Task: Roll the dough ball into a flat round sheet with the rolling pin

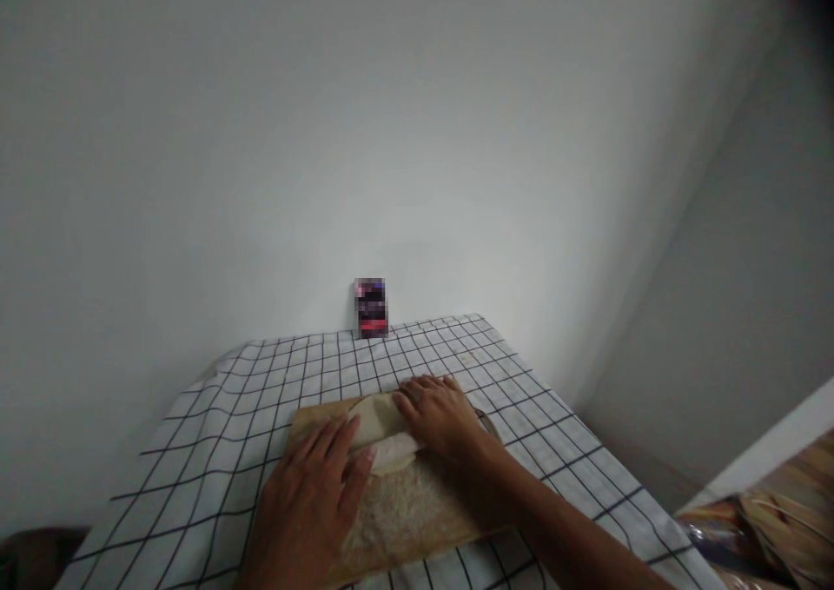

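Note:
A flattened sheet of pale dough [378,418] lies on the floured wooden board [404,507]. Along its near side runs a pale, floury roll [394,453], whether folded dough or a rolling pin I cannot tell. My left hand [309,486] rests over the roll's left end, fingers stretched out and thumb apart. Over the right part of the dough lies my right hand [440,412], palm down, its fingers extended flat and side by side. Both hands cover the ends of the roll, and neither grasps anything that I can see.
A white tablecloth with dark grid lines [261,381] covers the table. A phone-like upright object with a blurred front [371,308] leans on the white wall [404,138] behind. At lower right, beyond the table edge, is a brown wood-patterned surface [791,503].

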A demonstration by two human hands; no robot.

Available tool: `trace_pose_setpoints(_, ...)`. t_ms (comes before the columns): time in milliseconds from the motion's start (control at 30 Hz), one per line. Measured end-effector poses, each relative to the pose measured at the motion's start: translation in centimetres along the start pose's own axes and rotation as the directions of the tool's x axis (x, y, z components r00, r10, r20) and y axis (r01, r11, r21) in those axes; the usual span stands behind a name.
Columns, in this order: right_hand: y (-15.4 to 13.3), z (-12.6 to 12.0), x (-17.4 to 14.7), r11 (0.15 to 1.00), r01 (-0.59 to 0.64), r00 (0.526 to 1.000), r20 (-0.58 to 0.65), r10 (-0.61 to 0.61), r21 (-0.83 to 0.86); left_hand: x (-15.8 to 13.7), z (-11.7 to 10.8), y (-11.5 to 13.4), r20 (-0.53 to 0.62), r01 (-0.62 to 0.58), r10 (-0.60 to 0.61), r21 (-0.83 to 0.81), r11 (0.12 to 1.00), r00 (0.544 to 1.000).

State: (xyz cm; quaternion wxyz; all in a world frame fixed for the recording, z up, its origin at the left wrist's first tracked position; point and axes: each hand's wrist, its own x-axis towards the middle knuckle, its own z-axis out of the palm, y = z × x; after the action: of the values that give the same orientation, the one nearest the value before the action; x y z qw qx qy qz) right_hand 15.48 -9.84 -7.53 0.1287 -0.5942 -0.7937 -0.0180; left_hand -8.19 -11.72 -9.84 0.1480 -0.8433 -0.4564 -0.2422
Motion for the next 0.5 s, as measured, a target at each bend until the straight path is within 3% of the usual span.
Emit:
trace_pose_setpoints(200, 0.5, -0.2, 3.9, 0.967, -0.212, 0.977, 0.02, 0.212, 0.14, 3.7, -1.6, -0.3, 0.168, 0.107, -0.101, -0.025, 0.994, 0.981)
trace_pose_setpoints(333, 1.3, 0.1, 8.1, 0.98, -0.157, 0.988, 0.035, 0.153, 0.125, 6.7, -2.3, -1.1, 0.329, 0.227, -0.208, -0.022, 0.974, 0.921)
trace_pose_setpoints(400, 1.6, 0.6, 10.0, 0.985, -0.125, 0.991, 0.054, 0.12, 0.115, 7.4, -1.7, -2.0, 0.351, 0.271, -0.252, -0.004, 0.963, 0.902)
trace_pose_setpoints(500, 1.8, 1.4, 11.9, 0.99, -0.102, 0.993, 0.076, 0.094, 0.1, 7.3, 0.1, -3.5, 0.281, 0.185, -0.178, 0.0, 0.983, 0.943)
